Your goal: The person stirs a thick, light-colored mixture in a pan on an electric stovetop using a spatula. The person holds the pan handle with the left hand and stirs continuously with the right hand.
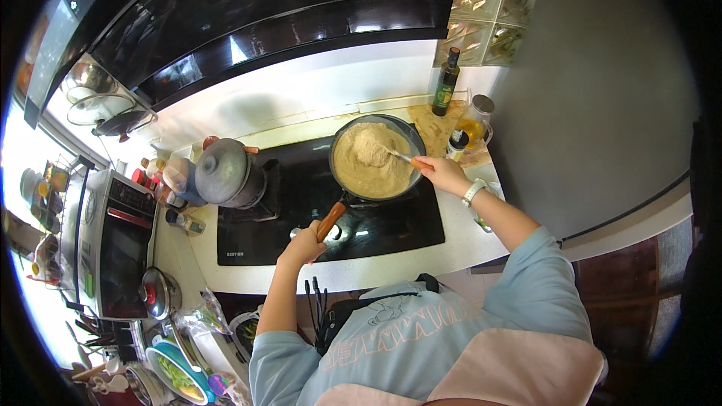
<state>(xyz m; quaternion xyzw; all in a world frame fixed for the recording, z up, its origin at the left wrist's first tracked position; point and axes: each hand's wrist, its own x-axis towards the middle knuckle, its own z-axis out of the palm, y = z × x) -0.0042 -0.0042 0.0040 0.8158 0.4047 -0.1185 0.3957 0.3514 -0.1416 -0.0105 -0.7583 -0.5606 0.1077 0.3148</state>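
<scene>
A dark frying pan [412, 135] full of pale beige powder [368, 162] sits on the right burner of a black glass stovetop [391, 225]. My left hand [304, 244] grips the pan's orange-brown wooden handle [331, 221] at its near end. My right hand [442, 174], with a white watch on the wrist, holds a spatula [402, 156] whose tip is dug into the powder at the pan's right side.
A grey lidded pot [226, 173] stands on the left burner. A dark green bottle [447, 83], a glass jar of oil [476, 124] and a small bottle [456, 144] stand behind the pan. A microwave [116, 244], bowls and jars crowd the left counter. A black range hood [263, 15] hangs overhead.
</scene>
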